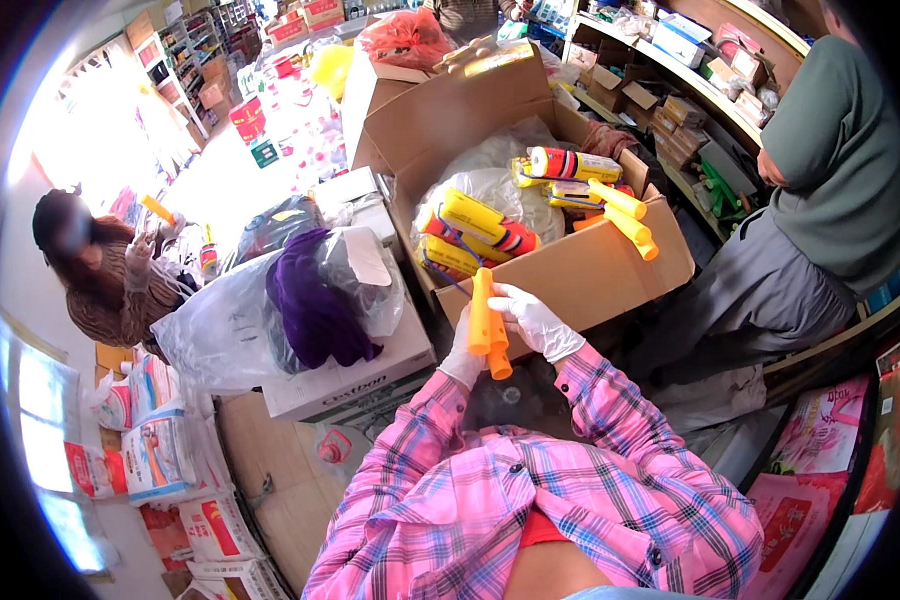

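In front of my chest, orange plastic tubes (482,310) stick up close together between my hands. My left hand (463,358), in a white glove, is closed around their lower part, partly hidden behind them. My right hand (536,320), also gloved, pinches the tubes from the right side with its fingertips. A dark blue cord runs from near the tubes to a bundle of yellow and red cylinders (470,235) in the large open cardboard box (570,285) just ahead. A second such bundle (570,172) lies at the box's right, with orange tubes (625,218) hanging over its edge.
On the left, a purple cloth (320,300) and clear plastic bags lie on a white carton (370,385). A seated person (110,270) holds an orange tube at far left. Another person (840,180) stands at the right beside shelves (690,75). Packed bags line the left wall.
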{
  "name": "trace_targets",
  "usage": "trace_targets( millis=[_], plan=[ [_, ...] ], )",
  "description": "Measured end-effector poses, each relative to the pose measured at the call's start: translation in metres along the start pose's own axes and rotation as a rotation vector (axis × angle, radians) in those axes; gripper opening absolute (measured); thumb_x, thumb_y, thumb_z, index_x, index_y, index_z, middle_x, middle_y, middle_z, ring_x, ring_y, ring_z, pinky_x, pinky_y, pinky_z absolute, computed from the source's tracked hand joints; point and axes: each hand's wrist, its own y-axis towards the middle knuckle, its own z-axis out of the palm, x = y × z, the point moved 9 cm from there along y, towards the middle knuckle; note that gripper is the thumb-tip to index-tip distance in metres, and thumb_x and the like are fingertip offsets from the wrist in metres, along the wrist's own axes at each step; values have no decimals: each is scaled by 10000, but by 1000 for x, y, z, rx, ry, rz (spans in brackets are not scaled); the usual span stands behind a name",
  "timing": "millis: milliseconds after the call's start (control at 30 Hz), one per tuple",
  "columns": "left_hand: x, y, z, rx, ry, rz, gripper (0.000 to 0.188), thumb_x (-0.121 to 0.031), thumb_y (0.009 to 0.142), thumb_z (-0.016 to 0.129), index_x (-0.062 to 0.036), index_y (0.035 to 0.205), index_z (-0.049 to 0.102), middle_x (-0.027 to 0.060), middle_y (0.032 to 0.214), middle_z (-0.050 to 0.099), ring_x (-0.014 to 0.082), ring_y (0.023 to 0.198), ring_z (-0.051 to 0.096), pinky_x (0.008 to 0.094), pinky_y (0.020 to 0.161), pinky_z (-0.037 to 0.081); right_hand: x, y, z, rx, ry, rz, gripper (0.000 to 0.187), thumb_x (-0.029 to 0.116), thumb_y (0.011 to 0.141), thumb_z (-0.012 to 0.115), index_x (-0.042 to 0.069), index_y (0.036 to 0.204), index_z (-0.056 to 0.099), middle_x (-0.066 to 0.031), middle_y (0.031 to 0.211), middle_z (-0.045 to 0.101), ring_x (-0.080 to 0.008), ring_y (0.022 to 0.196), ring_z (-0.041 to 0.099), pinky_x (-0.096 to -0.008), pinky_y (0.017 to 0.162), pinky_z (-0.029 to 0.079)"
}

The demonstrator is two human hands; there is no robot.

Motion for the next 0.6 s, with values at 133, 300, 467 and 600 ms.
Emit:
trace_targets(
  millis=[133, 300, 467, 600],
  plan=[
    [1, -2, 1, 2, 60, -2, 369, -440, 989, 387, -132, 1135, 528, 29, 888, 622, 177, 760, 632, 335, 641, 529, 7, 5, 14, 68, -125, -101, 476, 282, 915, 615, -20, 1258, 481, -98, 1119, 587, -160, 1003, 583, -273, 888, 463],
    [-7, 0, -15, -30, 230, 109, 416, -312, 964, 509, -50, 1283, 453, 102, 1095, 594, 232, 912, 627, 357, 764, 532, -6, 21, 9, -11, -218, -68, 462, 223, 834, 646, -30, 1195, 509, -106, 1031, 595, -172, 916, 601, -291, 804, 493],
    [-18, -2, -23, -46, 313, 134, 402, -155, 931, 561, -9, 1284, 436, 111, 1119, 596, 223, 933, 628, 350, 813, 524, -3, 18, -1, -73, -169, -86, 442, 156, 784, 599, -24, 1180, 520, -111, 976, 594, -193, 849, 609, -292, 767, 497],
    [-14, 5, -39, -47, 421, 125, 426, -118, 914, 541, 7, 1298, 407, 114, 1073, 592, 212, 823, 608, 336, 728, 530, -3, 22, -5, -122, -312, -126, 432, 136, 782, 583, -26, 1178, 520, -112, 954, 590, -199, 828, 619, -308, 727, 520]
  ],
)
